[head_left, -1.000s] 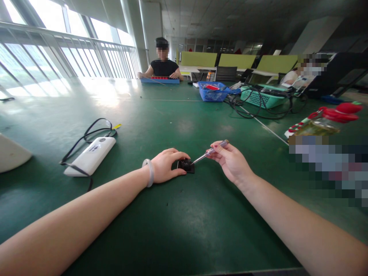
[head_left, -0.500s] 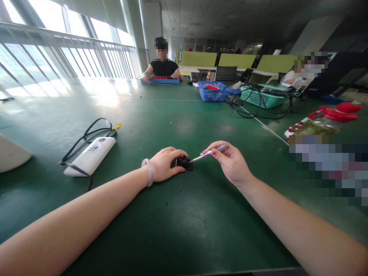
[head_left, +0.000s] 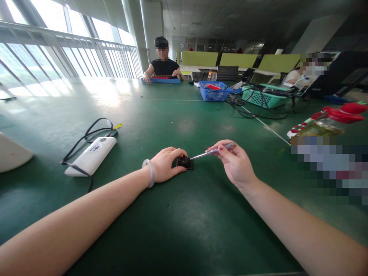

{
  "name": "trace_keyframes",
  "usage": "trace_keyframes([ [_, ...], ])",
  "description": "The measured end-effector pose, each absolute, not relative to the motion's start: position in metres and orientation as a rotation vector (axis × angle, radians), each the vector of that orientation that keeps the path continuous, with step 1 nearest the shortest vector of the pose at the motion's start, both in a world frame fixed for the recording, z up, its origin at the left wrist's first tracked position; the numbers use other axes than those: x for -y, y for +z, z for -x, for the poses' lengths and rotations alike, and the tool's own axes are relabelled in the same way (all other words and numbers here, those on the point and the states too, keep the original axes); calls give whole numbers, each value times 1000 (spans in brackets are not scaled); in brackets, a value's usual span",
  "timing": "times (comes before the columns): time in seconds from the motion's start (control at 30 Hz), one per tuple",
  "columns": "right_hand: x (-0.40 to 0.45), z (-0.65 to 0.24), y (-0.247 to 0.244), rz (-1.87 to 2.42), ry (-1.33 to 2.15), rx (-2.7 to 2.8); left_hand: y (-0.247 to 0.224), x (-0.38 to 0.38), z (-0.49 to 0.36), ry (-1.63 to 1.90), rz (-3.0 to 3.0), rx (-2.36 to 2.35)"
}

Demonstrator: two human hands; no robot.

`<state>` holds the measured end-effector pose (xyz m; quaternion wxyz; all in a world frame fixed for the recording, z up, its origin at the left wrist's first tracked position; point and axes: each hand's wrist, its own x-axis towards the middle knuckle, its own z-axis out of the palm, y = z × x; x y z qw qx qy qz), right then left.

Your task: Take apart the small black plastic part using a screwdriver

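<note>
A small black part with a flat square base [head_left: 188, 164] lies on the green table, its exact kind too small to make out. Thumb and fingers of my left hand [head_left: 166, 165], with a pale bangle at the wrist, close around its left side and grip it. In my right hand [head_left: 235, 163] is a screwdriver [head_left: 212, 151] with a clear purplish handle, held between thumb and fingers. Its metal shaft slants down to the left, and the tip meets the black part's upper right edge.
Left of my hands lies a white power bank [head_left: 92, 156] with a looped black cable. A red-lidded bottle [head_left: 322, 124] is at the right. Farther back are a blue basket [head_left: 214, 94], a green basket [head_left: 264, 97] with black cables, and a seated person [head_left: 163, 67].
My right hand has shifted slightly right, and the screwdriver lies at a flatter angle, its tip still at the black part. My left hand keeps its hold.
</note>
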<state>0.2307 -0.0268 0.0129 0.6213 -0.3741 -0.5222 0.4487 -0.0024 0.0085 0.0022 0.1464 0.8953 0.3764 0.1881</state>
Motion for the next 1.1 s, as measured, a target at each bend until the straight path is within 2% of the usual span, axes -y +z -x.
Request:
trace_keyframes([
  [0.7, 15, -231, -1, 869, 1370, 941, 4, -11, 2, 556, -2573, -1033],
  [1.1, 12, -230, -2, 834, 1390, 1019, 7, -13, 1, 488, -2564, -1066],
])
